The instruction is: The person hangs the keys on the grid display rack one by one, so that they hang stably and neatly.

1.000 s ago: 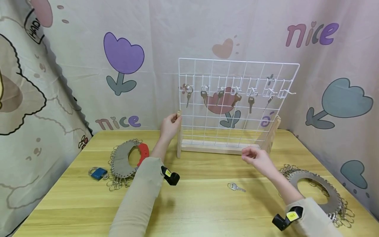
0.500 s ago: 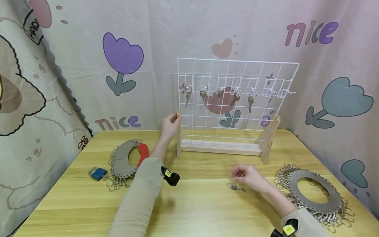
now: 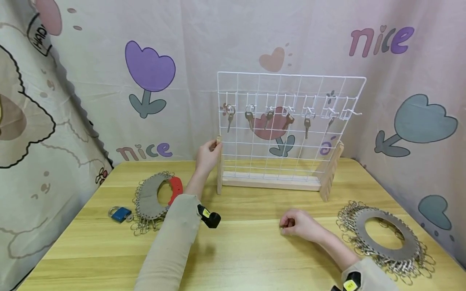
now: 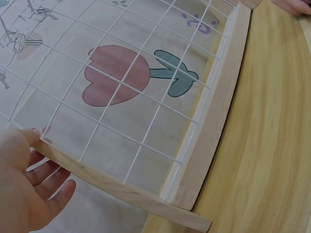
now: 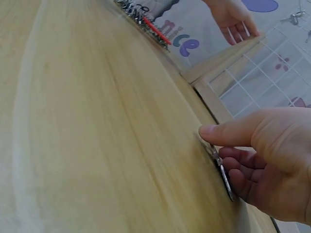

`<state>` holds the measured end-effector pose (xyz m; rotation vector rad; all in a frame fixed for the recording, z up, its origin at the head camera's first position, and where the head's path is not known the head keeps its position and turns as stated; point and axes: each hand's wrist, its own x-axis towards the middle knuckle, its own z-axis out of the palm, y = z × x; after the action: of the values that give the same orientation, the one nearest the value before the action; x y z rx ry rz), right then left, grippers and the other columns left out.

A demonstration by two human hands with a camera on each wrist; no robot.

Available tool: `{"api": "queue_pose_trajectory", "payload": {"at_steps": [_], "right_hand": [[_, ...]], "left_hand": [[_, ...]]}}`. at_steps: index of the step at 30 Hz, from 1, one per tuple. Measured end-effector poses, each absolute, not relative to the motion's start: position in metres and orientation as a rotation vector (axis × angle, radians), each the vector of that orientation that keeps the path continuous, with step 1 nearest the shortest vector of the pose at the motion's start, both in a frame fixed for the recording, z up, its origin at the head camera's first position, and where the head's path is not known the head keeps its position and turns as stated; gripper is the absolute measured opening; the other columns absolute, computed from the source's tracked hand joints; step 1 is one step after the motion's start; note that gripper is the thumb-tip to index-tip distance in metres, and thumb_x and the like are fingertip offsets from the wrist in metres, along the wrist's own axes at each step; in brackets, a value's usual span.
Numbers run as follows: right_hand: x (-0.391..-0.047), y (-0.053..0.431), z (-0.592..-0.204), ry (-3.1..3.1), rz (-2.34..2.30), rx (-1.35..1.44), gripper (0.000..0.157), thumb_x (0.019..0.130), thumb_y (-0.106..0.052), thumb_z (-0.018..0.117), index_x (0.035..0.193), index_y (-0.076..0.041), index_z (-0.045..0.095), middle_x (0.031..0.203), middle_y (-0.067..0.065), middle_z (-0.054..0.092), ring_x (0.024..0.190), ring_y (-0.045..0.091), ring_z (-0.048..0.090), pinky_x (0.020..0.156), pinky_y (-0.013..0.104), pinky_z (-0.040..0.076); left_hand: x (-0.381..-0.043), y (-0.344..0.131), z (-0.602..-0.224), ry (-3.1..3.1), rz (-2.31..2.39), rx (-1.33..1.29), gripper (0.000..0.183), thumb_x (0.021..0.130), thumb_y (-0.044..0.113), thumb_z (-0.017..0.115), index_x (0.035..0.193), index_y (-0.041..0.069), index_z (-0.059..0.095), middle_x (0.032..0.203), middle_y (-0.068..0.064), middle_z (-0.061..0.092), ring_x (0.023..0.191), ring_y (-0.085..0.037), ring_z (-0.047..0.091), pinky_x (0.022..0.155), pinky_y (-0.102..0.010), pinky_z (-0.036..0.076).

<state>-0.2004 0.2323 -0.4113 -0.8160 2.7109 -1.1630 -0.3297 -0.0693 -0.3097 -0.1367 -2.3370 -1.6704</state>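
Note:
In the head view my left hand (image 3: 208, 157) holds the top of the left wooden upright of a white wire grid rack (image 3: 271, 182). The left wrist view shows its thumb on the upright's end (image 4: 121, 190) and the other fingers bent behind it. Down on the table my right hand (image 3: 300, 224) is at a small silver key (image 5: 221, 170) with a ring. Thumb and fingers pinch the key by its ring end, while its blade slants down close to the tabletop. From the head view the hand hides nearly all of this key.
Several keys (image 3: 307, 126) hang from hooks across the grid. Left of the rack lies a grey ring plate (image 3: 148, 198) edged with small rings, its red section beside my left forearm. A blue padlock (image 3: 121, 214) sits beside it. Another ringed plate (image 3: 364, 228) lies at right.
My right hand has come down and left from near the rack's base to the key on the table, and its fingers have closed on it. The left hand stays on the upright.

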Motion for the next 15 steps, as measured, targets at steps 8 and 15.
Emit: {"api": "queue_pose_trajectory", "payload": {"at_steps": [8,15], "right_hand": [[-0.2008,0.2305,-0.4164,2.815,-1.07,-0.851,0.011,0.075,-0.008,0.074,0.076,-0.012,0.064,0.077,-0.005,0.052,0.069,0.003,0.047,0.06,0.021,0.043],[-0.2023,0.2337,-0.4158,2.772,-1.159,-0.768,0.006,0.081,-0.008,0.07,0.078,-0.008,0.064,0.075,-0.006,0.055,0.066,0.003,0.048,0.058,0.022,0.043]], "left_hand": [[-0.3317,-0.0706,-0.3113,-2.334,-1.675,-0.133,0.042,0.095,0.026,0.054,0.129,0.001,0.052,0.121,-0.016,0.058,0.112,-0.027,0.053,0.092,-0.037,0.044],[-0.3309,-0.0702,-0.3109,-2.346,-1.662,-0.134,0.043,0.095,0.027,0.053,0.129,0.001,0.052,0.122,-0.016,0.058,0.113,-0.028,0.053,0.093,-0.038,0.044]]}}
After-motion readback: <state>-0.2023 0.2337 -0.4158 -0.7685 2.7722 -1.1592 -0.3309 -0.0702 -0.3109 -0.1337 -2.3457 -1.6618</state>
